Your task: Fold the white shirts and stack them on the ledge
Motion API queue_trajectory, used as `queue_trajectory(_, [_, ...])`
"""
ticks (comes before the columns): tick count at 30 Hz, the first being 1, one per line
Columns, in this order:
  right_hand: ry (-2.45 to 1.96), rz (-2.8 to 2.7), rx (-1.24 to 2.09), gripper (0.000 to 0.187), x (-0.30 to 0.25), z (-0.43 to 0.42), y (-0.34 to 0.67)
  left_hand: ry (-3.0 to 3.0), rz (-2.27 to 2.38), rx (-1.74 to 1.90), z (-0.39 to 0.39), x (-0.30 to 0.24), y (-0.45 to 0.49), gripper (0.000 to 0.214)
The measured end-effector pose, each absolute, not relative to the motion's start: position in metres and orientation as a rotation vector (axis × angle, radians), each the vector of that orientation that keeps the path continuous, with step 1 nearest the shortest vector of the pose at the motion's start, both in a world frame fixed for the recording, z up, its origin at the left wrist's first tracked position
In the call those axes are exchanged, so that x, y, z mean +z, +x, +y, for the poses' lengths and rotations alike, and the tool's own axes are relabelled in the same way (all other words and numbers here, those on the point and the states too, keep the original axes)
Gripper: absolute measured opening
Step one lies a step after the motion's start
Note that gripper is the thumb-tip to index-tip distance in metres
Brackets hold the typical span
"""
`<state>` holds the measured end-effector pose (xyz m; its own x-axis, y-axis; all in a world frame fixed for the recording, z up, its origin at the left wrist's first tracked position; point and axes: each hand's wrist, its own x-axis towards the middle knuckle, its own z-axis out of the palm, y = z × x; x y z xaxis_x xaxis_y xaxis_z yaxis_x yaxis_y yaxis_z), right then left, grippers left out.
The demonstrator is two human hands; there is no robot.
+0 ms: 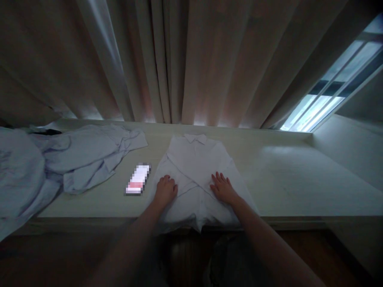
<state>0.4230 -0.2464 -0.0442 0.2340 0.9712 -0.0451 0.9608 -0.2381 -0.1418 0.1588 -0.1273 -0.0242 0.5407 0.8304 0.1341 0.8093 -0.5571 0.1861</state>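
Observation:
A white collared shirt (196,159) lies spread on the pale ledge, its collar toward the curtain and its sleeves folded across the body. The bottom hem hangs a little over the ledge's front edge. My left hand (166,190) rests on the shirt's left side, palm down, with the fingers slightly bent and nothing held. On the right side of the shirt, my right hand (222,188) lies flat with its fingers spread. Left of the shirt is a phone (138,179) with a lit, blurred-out screen.
More white garments (86,153) lie crumpled on the ledge (284,179) at the left, some hanging over its front edge. A long beige curtain (215,63) falls behind the ledge. A bright window (326,95) shows at the right, beside a wall.

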Motion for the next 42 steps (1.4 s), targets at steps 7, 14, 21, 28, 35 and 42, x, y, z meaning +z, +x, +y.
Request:
queue_trajectory(7, [-2.463, -1.832, 0.167, 0.061, -0.047, -0.26, 0.431, 2.347, 1.572, 0.304, -0.106, -0.016, 0.157, 0.022])
queue_trajectory(14, [-2.451, -1.855, 0.182, 0.061, -0.042, -0.266, 0.433, 2.144, 1.623, 0.323, -0.107, -0.002, 0.144, 0.018])
queue_trajectory(21, [-2.459, -1.846, 0.187, 0.06, -0.044, -0.272, 0.436, 2.283, 1.618, 0.173, -0.118, -0.011, 0.137, 0.018])
queue_trajectory(28, [-2.459, -1.872, 0.194, 0.06, -0.051, -0.277, 0.436, 2.577, 1.701, 0.062, -0.134, -0.011, 0.14, 0.033])
queue_trajectory(35, [-2.47, -1.865, 0.219, 0.059, -0.052, -0.277, 0.435, 2.465, 1.61, 0.225, -0.13, -0.01, 0.146, 0.023])
queue_trajectory(42, [-2.481, -1.852, 0.217, 0.059, -0.05, -0.277, 0.435, 2.447, 1.667, 0.094, -0.131, -0.007, 0.126, 0.023])
